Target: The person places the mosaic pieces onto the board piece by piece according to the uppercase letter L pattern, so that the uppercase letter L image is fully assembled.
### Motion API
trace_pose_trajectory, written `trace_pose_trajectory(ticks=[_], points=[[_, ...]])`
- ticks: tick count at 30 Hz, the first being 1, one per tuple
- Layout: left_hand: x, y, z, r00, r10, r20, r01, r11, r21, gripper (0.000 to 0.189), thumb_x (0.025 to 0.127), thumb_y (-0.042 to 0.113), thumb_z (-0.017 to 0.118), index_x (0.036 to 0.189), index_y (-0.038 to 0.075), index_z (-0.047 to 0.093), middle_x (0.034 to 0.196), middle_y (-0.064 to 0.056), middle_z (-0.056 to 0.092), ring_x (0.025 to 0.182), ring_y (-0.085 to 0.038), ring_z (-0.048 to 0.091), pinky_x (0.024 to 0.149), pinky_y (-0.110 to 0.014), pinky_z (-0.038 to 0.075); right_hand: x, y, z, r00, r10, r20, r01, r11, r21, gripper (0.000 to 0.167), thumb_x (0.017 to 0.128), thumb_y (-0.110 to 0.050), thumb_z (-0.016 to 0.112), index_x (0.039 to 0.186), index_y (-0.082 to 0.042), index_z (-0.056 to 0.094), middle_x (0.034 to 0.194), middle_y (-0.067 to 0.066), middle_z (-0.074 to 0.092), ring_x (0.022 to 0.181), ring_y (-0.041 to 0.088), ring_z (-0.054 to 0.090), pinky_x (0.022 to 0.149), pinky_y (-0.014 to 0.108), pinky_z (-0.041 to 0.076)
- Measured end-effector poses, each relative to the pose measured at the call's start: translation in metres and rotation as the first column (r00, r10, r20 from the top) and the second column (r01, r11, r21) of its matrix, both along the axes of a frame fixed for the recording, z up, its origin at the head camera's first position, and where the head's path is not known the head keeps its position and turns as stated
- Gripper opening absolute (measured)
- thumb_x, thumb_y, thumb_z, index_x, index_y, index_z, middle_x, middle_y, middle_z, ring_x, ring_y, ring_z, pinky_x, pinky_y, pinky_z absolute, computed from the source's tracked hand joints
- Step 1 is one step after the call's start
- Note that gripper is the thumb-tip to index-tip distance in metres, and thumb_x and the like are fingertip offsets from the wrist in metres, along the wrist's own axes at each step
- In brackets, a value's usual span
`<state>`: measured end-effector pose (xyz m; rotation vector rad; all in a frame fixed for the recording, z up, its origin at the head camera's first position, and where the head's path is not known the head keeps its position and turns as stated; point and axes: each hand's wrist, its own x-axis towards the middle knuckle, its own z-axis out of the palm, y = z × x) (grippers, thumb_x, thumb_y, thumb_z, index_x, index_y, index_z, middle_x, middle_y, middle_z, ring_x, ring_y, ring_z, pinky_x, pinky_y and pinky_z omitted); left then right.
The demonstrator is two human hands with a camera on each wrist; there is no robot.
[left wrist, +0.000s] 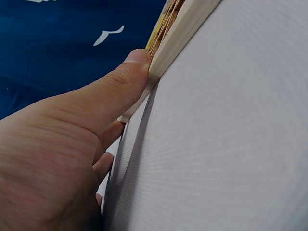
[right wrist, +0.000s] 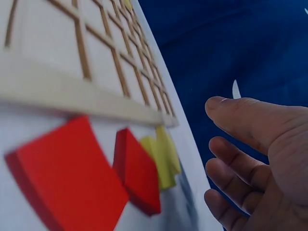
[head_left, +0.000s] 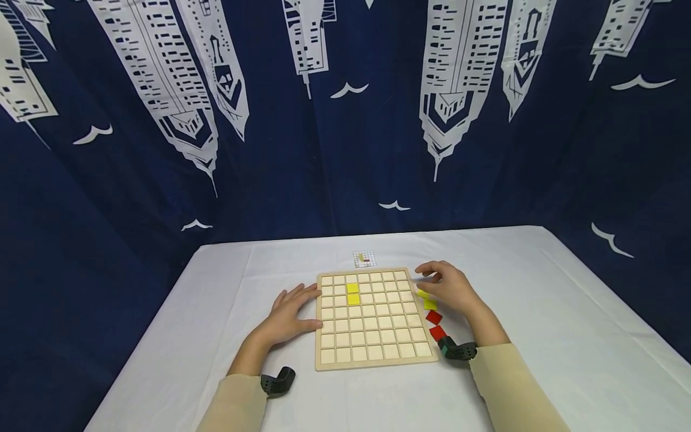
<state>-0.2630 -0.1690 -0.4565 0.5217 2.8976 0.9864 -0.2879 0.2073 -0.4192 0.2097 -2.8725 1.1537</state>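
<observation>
A wooden grid board [head_left: 376, 363] with pale square cells lies on the white table. Two yellow tiles [head_left: 353, 299] sit one above the other in its upper left part. My left hand [head_left: 286, 318] rests at the board's left edge, fingers spread; in the left wrist view the thumb [left wrist: 120, 82] touches the frame. Beside the right edge, my right hand [head_left: 445, 287] hovers over loose yellow tiles [head_left: 430, 305], fingers loosely bent and nothing between them. Nearer to me lie two red tiles [head_left: 434, 317], also large in the right wrist view, where the yellow tiles [right wrist: 163, 161] overlap behind them.
Behind the board lies a small card [head_left: 364, 259] printed with a grid and coloured squares. The white tablecloth [head_left: 567, 336] spreads to both sides. A dark blue curtain [head_left: 302, 198] with white building prints hangs behind the table. Each wrist wears a black camera band [head_left: 278, 382].
</observation>
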Motion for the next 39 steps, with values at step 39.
trace_pose_trajectory(ticks=[39], points=[[-0.001, 0.0, -0.002, 1.0, 0.004, -0.003, -0.004, 1.0, -0.027, 0.075, 0.081, 0.038, 0.081, 0.146, 0.019, 0.051, 0.161, -0.001, 0.039, 0.155, -0.032, 0.021, 0.127, -0.059, 0.001, 0.0, 0.005, -0.013, 0.999, -0.044, -0.029, 0.048, 0.987, 0.151, 0.021, 0.085, -0.013, 0.076, 0.103, -0.002, 0.075, 0.097, 0.013, 0.068, 0.086, 0.022, 0.058, 0.081, 0.038, 0.053]])
